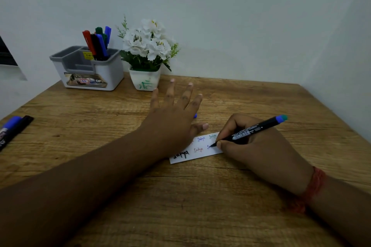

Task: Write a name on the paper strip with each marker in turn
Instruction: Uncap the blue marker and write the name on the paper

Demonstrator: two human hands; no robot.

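A white paper strip (200, 153) lies on the wooden table (180, 196), bearing several written names in black, red, blue and green. My right hand (255, 146) grips a black marker with a blue end (253, 130), its tip touching the strip's right part. My left hand (174, 118) rests flat with fingers spread, its heel and thumb pressing on the strip's left part and hiding some of it. A small blue cap (195, 115) peeks out beside my left fingers.
A grey-white organiser (88, 70) at the back left holds several markers (98, 44) in red, black, blue and green. A white pot of white flowers (146, 56) stands beside it. Two markers (14, 128) lie at the table's left edge. Walls close the back and right.
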